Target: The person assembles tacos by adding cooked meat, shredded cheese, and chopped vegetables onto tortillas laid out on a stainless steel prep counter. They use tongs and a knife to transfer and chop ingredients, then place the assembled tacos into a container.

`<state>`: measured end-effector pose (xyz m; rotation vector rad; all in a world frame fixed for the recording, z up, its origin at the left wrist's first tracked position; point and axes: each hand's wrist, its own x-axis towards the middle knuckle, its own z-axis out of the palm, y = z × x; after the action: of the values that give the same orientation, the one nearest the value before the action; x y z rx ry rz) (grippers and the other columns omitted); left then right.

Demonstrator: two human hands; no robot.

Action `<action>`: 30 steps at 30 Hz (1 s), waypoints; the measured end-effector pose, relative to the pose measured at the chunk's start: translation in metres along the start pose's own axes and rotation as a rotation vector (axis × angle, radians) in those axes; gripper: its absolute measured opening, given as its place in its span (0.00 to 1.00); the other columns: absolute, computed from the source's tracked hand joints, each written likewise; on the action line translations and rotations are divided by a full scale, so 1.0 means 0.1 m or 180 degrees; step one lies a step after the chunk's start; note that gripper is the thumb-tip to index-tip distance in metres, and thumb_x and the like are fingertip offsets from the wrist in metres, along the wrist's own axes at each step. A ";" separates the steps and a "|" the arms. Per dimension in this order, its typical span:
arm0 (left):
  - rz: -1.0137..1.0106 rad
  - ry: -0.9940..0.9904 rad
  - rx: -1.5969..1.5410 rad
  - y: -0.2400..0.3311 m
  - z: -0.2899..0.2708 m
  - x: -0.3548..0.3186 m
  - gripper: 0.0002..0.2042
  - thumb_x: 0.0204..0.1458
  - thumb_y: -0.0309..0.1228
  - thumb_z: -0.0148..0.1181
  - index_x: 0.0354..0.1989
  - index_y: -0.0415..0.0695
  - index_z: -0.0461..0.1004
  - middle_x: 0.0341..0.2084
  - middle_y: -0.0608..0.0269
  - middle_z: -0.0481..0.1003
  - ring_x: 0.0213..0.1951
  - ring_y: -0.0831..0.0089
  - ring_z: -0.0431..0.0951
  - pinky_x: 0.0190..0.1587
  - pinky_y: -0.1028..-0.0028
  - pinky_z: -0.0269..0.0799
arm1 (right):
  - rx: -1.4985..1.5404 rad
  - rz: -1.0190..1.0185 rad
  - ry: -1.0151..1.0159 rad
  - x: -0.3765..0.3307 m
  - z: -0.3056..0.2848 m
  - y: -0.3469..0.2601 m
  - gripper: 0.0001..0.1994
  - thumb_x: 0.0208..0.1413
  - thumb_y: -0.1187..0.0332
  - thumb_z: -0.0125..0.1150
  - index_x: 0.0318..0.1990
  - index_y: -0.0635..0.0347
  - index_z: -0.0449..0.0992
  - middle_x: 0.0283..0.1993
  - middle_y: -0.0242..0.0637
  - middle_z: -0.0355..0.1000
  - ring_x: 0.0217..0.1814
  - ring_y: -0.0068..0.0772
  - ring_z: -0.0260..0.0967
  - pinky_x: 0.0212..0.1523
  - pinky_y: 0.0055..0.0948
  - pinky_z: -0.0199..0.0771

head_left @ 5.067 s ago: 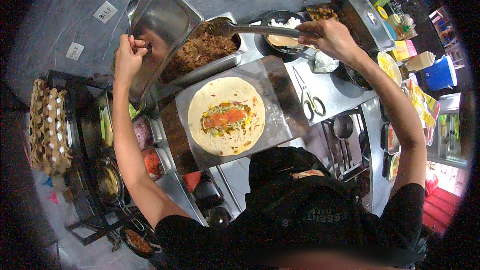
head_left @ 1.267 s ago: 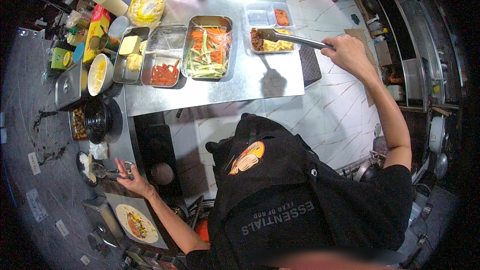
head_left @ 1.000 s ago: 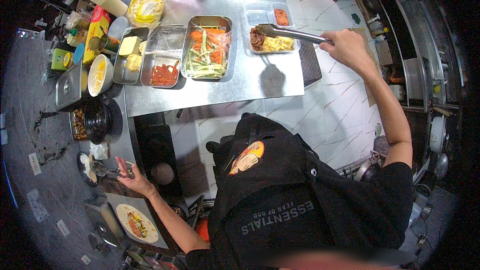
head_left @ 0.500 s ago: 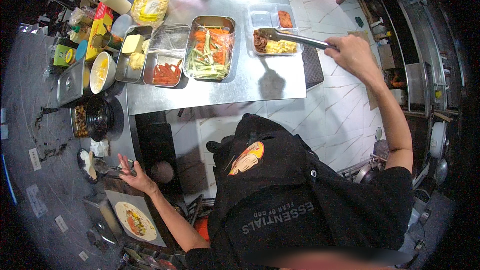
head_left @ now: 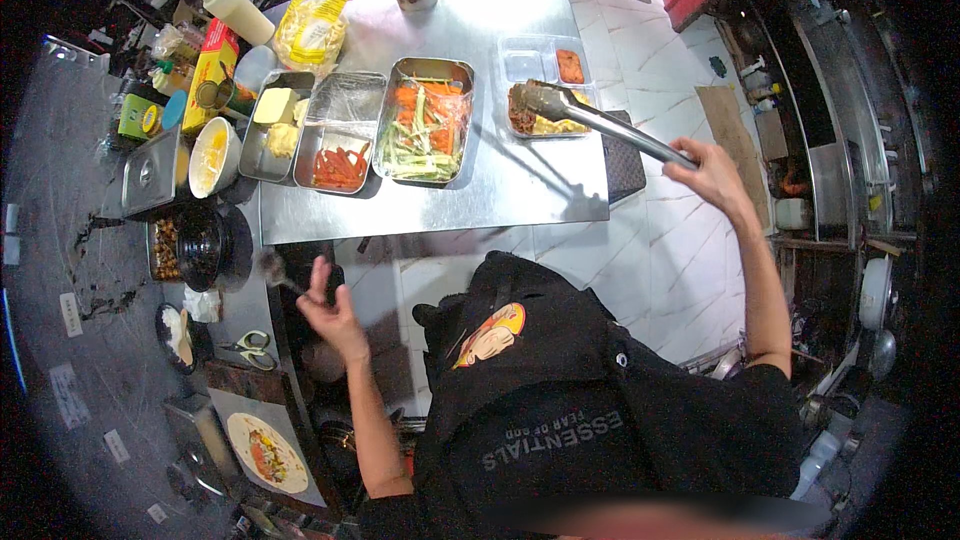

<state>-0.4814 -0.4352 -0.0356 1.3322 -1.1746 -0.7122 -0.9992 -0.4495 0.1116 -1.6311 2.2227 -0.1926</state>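
My right hand (head_left: pixel 712 180) is closed around the handles of metal tongs (head_left: pixel 610 125). The tips of the tongs are over the front of a clear divided takeaway container (head_left: pixel 525 65), which holds brown shredded food, a yellow filling and an orange-red portion in one corner. My left hand (head_left: pixel 335 320) is raised beside the left counter, some fingers stretched. From it sticks out what looks like a metal spoon (head_left: pixel 271 267), its head blurred. Below and left of that hand, a flatbread topped with chopped filling (head_left: pixel 267 453) lies on paper (head_left: pixel 232 405).
Steel trays of vegetable strips (head_left: pixel 427 130), red strips (head_left: pixel 340 167) and butter (head_left: pixel 275 107) line the steel table (head_left: pixel 440 220). Left stand a white bowl (head_left: pixel 213 158), a dark bowl (head_left: pixel 200 245) and a small dish (head_left: pixel 178 337). Scissors (head_left: pixel 252 348) lie near the flatbread.
My left hand has moved up and right with the spoon, away from the small dish, uncovering the scissors. The tongs remain over the container, more steeply slanted. The whole view has shifted slightly.
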 end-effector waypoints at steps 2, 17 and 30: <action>-0.0241 -0.0223 0.0027 0.00 0.41 -0.03 0.14 0.48 0.16 0.54 0.36 0.43 0.55 0.56 0.45 0.67 0.57 0.58 0.68 0.61 0.62 0.58 | 0.0742 0.0182 -0.0059 0.00 0.30 0.44 0.15 0.42 0.66 0.60 0.40 0.56 0.74 0.23 0.34 0.71 0.25 0.24 0.67 0.29 0.29 0.66; -0.0621 -0.1012 -0.0324 0.21 1.34 -0.29 0.16 0.50 0.15 0.51 0.36 0.46 0.50 0.57 0.45 0.66 0.57 0.58 0.68 0.58 0.64 0.63 | 0.3702 0.0483 0.0679 1.40 1.93 0.34 0.11 0.58 0.74 0.51 0.44 0.61 0.57 0.35 0.49 0.71 0.22 0.39 0.76 0.17 0.30 0.78; -0.0809 -0.0395 -0.0253 0.13 0.94 -0.44 0.14 0.48 0.16 0.52 0.41 0.39 0.56 0.55 0.46 0.67 0.55 0.59 0.69 0.59 0.62 0.61 | 0.3703 0.0705 0.0981 2.22 1.99 -0.12 0.15 0.56 0.68 0.54 0.45 0.61 0.57 0.23 0.43 0.70 0.22 0.37 0.75 0.18 0.32 0.76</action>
<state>-0.5854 -0.4252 -0.0472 1.4005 -1.0723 -1.0268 -0.9711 -0.6409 -0.1161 -0.7207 1.7932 -1.4203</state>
